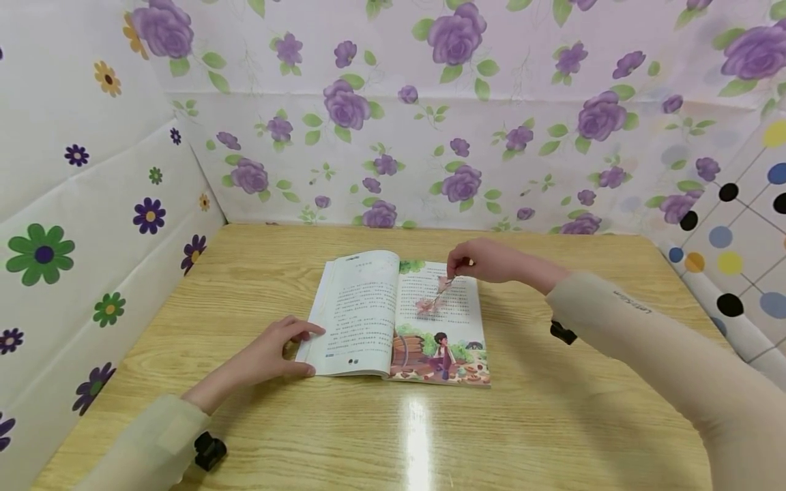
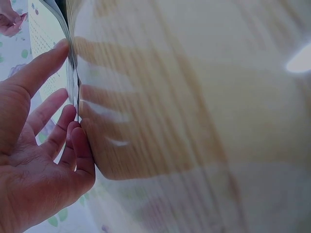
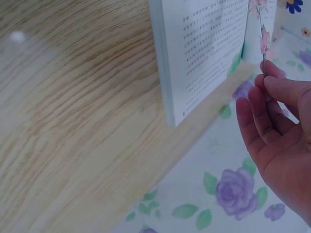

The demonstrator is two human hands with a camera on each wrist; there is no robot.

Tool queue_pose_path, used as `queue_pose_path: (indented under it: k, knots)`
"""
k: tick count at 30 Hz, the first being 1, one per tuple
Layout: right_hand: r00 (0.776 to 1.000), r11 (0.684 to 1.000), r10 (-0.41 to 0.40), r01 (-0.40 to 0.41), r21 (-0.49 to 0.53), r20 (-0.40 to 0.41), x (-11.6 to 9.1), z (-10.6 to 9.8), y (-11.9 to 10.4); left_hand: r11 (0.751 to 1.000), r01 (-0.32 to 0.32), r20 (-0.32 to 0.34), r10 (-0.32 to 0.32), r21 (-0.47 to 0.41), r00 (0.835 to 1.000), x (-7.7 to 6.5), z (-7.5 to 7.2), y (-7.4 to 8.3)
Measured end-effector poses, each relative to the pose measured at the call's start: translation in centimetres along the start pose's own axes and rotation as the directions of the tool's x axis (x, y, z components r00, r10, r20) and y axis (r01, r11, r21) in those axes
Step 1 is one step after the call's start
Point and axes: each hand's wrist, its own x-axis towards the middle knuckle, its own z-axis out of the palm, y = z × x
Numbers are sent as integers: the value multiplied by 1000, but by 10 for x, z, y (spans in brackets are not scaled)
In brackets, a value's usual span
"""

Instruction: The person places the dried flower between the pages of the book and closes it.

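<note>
An open book (image 1: 362, 320) lies on the wooden table, with printed text on both pages and a colour drawing of a seated figure low on the right page. My left hand (image 1: 267, 354) rests at the book's left side, its index finger on the left page and its thumb by the lower corner. In the left wrist view the fingertips (image 2: 70, 112) touch the page edges. Between thumb and fingers my right hand (image 3: 279, 116) pinches the thin stem of a pink flower sprig (image 3: 264, 41). Its blossoms (image 1: 428, 305) hang over the right page's text.
The wooden table (image 1: 540, 423) extends around the book. A purple-flowered cloth (image 1: 393, 136) stands behind it. More patterned cloth (image 1: 92, 225) borders the left, and a dotted cloth (image 1: 737, 252) the right. Each wrist carries a small black device (image 1: 210, 451).
</note>
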Motion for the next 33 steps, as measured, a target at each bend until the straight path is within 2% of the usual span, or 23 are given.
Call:
queue_pose_path:
  k: [10, 16, 33]
  knots:
    - [998, 998, -58, 58, 4, 34, 25, 11, -7, 1000, -9, -7, 9, 9, 1000, 1, 1, -1]
    - [997, 999, -49, 48, 21, 61, 34, 17, -10, 1000, 2, -5, -2, 11, 1000, 1, 1, 1]
    - [992, 1000, -10, 12, -19, 127, 55, 29, -13, 1000, -1, -5, 1, 14, 1000, 2, 1, -1]
